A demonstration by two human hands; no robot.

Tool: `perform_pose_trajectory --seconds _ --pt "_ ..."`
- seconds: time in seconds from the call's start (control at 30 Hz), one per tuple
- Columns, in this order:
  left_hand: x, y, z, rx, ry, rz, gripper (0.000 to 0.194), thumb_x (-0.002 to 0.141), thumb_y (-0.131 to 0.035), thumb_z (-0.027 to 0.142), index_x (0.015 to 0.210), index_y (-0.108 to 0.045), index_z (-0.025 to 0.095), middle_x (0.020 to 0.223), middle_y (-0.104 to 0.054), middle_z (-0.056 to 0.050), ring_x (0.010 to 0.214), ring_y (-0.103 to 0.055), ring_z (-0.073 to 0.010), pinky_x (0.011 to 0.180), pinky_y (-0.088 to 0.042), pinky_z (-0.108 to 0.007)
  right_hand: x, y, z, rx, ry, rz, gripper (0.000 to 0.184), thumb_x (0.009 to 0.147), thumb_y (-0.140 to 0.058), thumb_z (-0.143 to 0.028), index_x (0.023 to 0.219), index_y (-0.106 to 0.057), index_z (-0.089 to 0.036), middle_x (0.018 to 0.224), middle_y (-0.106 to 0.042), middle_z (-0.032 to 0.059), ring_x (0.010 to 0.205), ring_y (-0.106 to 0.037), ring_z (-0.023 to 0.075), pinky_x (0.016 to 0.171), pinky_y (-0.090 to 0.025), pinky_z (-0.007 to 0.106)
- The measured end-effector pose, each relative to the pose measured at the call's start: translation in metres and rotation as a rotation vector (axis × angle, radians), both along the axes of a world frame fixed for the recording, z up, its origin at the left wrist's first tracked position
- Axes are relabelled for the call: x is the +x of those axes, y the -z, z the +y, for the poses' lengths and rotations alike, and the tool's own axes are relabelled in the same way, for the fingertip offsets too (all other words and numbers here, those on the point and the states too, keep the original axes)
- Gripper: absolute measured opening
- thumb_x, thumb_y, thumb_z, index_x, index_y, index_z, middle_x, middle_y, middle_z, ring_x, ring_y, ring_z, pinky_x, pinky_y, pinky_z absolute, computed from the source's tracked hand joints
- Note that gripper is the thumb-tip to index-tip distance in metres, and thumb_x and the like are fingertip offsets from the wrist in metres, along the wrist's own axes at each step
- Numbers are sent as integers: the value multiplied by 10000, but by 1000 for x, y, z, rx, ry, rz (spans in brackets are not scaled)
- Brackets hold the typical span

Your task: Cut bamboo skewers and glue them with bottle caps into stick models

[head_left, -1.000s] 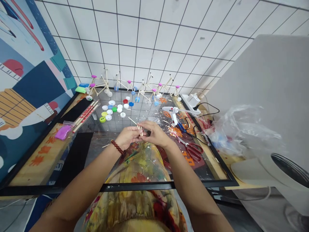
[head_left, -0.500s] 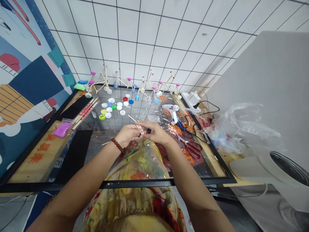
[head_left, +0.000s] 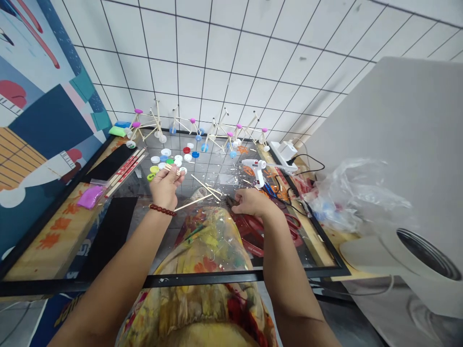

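My left hand (head_left: 165,188) is raised over the left-centre of the table, its fingers pinching a few short wooden sticks (head_left: 171,168) near the bottle caps. Several thin wooden sticks (head_left: 205,184) lie crossed on the glass tabletop between my hands. My right hand (head_left: 251,201) rests low on the right, fingers curled round a small dark object (head_left: 230,201) whose kind I cannot make out. Behind, loose plastic caps in several colours, such as a red cap (head_left: 186,150) and a blue cap (head_left: 196,154), are spread on the glass.
Stick frames with pink tops (head_left: 231,135) line the back edge. A white glue gun (head_left: 257,169), red-handled scissors (head_left: 292,226) and a power strip (head_left: 280,153) lie right. Left are red-wrapped sticks (head_left: 125,172) and a pink packet (head_left: 90,195). A plastic bag (head_left: 358,193) sits beyond the right edge.
My hands have come apart: the left moved left and up with short sticks, the right slightly right with the dark object. Crossed sticks now show on the glass between them.
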State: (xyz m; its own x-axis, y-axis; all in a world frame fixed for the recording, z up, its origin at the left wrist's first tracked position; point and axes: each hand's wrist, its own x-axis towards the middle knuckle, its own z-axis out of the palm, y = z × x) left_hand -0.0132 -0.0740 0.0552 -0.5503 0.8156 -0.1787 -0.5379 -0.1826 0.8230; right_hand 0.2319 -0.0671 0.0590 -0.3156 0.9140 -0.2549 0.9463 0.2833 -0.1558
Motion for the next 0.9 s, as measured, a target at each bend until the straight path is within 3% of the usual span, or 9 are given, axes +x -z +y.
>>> perform_pose_trajectory --seconds 0.2,0.3,0.37,0.47,0.6,0.67,0.73,0.9 --pt "-41 -26 -1 166 -209 -2 62 820 -672 140 793 -636 182 643 -650 32 642 -669 -91 626 -545 -196 8 -3 0 8 53 -26 202 642 -720 -352 767 -682 -199 718 -683 29 653 -590 175 524 -302 248" --pt "-65 -33 -1 220 -244 62 99 839 -675 161 778 -649 234 678 -674 53 692 -667 -84 679 -547 -208 -3 -2 0 113 58 105 261 764 -665 -437 899 -696 -216 836 -716 34 740 -624 173 588 -350 244" --pt "-69 -31 0 219 -230 94 103 802 -715 164 765 -656 240 667 -671 55 676 -658 -88 656 -538 -213 -17 2 2 248 45 181 226 875 -559 -384 962 -697 -228 937 -724 46 822 -638 172 666 -382 246" --pt "-47 -21 -2 158 -28 143 148 672 -804 165 707 -662 188 621 -649 27 600 -638 -101 547 -503 -200 -39 12 6 337 -18 144 205 902 -522 -283 939 -715 -223 978 -719 82 878 -643 198 733 -400 270" --pt "0 -7 -14 -70 493 214 248 536 -883 212 672 -704 107 638 -673 -48 606 -642 -128 566 -519 -226 -49 19 9 330 -34 131 191 880 -528 -202 872 -718 -195 919 -714 114 854 -646 221 743 -417 291" --pt "16 -2 -21 -152 684 242 292 514 -901 252 689 -728 95 654 -688 -73 624 -646 -139 585 -523 -239 -46 20 8 345 -12 159 186 873 -526 -179 877 -713 -180 944 -710 128 885 -643 228 766 -425 298" --pt "23 2 -26 -190 773 262 317 502 -909 283 701 -743 100 669 -700 -81 635 -648 -145 587 -521 -244 -41 21 8 360 24 219 185 871 -525 -177 898 -707 -172 978 -706 131 913 -642 227 784 -433 298" --pt "26 11 -26 -195 784 401 228 570 -870 278 711 -772 128 665 -705 -65 620 -633 -137 589 -531 -250 -40 31 10 349 95 395 255 895 -497 -210 1083 -666 -179 886 -733 54 799 -668 174 740 -478 267"
